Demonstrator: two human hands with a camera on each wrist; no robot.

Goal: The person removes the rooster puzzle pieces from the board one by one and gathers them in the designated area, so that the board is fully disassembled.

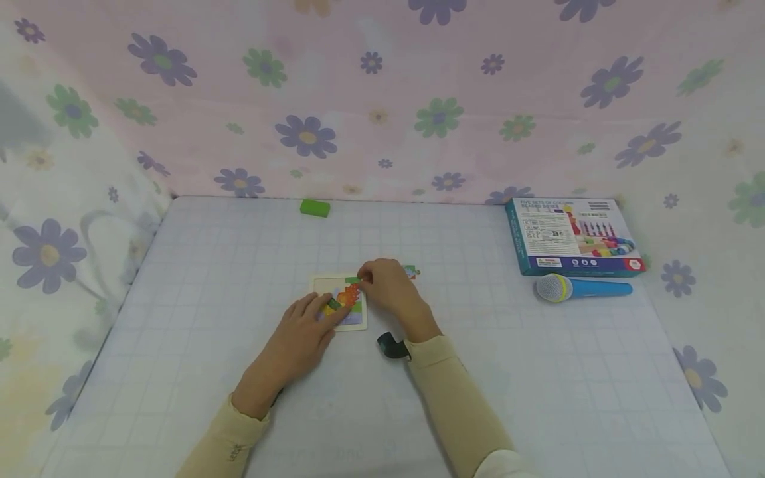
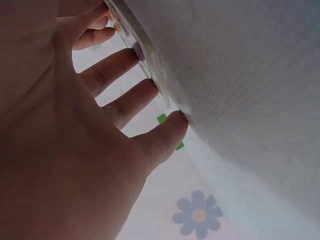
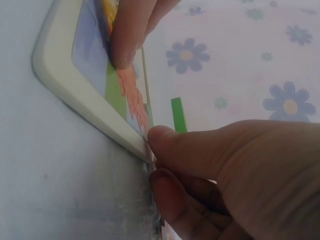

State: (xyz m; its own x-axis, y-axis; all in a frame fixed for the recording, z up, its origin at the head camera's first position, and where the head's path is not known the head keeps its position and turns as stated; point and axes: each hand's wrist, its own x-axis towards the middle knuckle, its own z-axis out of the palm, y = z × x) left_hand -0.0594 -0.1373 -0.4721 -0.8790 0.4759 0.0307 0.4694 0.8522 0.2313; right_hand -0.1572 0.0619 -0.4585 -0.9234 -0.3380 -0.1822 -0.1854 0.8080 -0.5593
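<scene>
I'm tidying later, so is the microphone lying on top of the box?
No, the microphone lies on the table beside the box.

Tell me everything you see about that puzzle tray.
The puzzle tray is flat, squarish and round-cornered, its cream rim looking like wood or board. Inside show orange, green, yellow and lilac areas, with plain cream at upper left in the head view. It lies on the table. The left hand rests across it, hiding part; the right hand touches its right edge.
</scene>
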